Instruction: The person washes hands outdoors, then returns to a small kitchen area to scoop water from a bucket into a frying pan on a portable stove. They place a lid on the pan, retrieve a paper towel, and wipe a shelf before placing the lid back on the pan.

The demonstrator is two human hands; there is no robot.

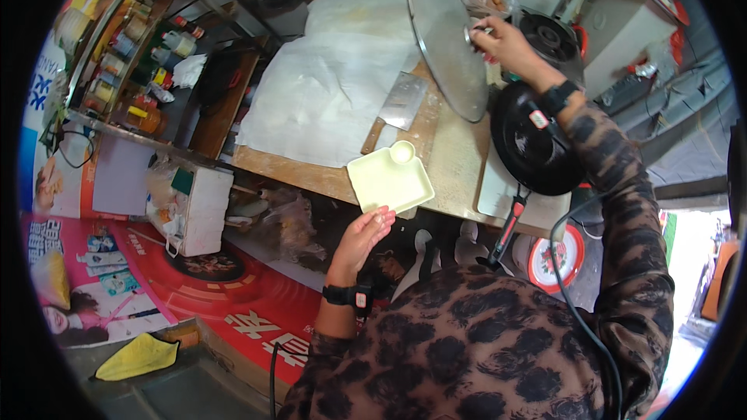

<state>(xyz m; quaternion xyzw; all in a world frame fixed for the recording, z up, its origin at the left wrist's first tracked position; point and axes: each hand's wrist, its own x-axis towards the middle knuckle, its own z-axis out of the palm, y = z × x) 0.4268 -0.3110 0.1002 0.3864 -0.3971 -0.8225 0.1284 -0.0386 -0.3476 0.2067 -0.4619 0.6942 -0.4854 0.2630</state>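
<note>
My left hand (365,236) grips the near edge of a pale yellow plate (388,184) with a small round dip compartment, out in front of the work table. The knob of a large glass pan lid (446,46) is in my right hand (505,49); the lid is tilted up over the table's right part. Between the two, a cleaver (404,100) lies on a wooden board (430,119), beside a white cloth or sheet (315,93) dusted with what looks like flour. A black frying pan (525,146) sits to the right, below my right forearm.
A metal shelf rack (140,140) with bottles and jars stands at the left. Below it is a white foam box (201,210). A black stove burner (545,38) is at the back right. A red-rimmed tray (557,256) stands low at the right, near a hanging cable (557,280).
</note>
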